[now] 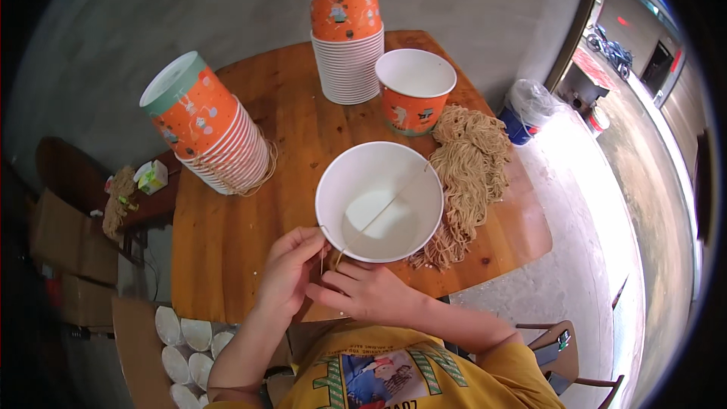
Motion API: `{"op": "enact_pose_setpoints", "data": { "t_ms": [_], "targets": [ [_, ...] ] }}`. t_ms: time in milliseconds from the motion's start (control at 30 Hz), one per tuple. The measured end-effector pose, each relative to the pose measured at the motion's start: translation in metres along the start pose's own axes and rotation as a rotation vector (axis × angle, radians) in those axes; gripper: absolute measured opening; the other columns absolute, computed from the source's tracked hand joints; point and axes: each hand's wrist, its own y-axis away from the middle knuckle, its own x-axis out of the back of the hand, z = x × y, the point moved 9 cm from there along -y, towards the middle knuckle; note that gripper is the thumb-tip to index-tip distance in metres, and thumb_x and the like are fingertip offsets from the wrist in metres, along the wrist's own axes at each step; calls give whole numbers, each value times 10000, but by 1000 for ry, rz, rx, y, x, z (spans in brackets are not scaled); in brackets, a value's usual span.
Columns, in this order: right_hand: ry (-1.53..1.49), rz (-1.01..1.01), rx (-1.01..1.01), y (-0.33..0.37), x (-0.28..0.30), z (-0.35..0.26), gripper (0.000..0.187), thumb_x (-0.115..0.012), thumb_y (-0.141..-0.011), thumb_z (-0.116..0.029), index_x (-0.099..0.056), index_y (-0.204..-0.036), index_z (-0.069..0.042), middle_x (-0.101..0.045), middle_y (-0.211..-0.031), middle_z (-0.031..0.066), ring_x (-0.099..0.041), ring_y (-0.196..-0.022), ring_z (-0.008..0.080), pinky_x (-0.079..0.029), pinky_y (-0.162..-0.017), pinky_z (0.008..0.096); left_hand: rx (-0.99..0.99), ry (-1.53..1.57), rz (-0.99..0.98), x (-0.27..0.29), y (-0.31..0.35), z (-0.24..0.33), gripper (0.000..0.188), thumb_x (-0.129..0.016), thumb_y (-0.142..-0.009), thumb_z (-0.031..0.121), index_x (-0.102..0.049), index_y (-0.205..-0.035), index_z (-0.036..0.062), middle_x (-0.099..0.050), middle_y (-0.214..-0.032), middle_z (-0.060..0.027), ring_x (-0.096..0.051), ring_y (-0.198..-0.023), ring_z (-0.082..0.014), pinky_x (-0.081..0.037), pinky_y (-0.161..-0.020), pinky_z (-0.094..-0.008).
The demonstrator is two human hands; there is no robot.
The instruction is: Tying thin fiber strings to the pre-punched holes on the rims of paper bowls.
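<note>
wooden table [227,257], paper bowls [348,38], noodle pile [469,167]

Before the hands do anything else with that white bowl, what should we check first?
1. White bowl upright on the wooden table: ok.
2. Bowl free of noodles: ok, only a thin string crosses its inside.
3. Left hand and right hand both at the bowl's near rim: ok.
4. Grip on the string at the rim: cannot tell, fingers cover it.
5. Noodle pile within reach beside the bowl: ok.
6. Tilted cup stack steady: cannot tell, it leans.
</note>
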Motion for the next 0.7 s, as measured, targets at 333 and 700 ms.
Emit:
{"op": "enact_pose_setpoints", "data": {
  "t_ms": [333, 700],
  "targets": [
    [254, -47, -439, 37, 80, 48, 458, -675, -812, -153, -549, -1241, -48, -553, -780, 14, -590, -671, 158, -504, -533, 287, -174, -66, -40, 12, -13, 11, 176, -586, -935, 105, -574, -1088, 19, -603, -1008, -44, -548, -952, -126, -428, -886, -265],
    [-1063, 240, -1078, -12, 68, 139, 125, -631, -914, -218, -640, -895, -95, -575, -683, -66, -391, -507, 12, -275, -455, 191, -865, -396, -349, 27, 30, 102, 1340, -817, -556, 635, -77, -1511, 55, -206, -1546, -188, -253, -1423, -314, -221, -1156, -444]
  ]
}}
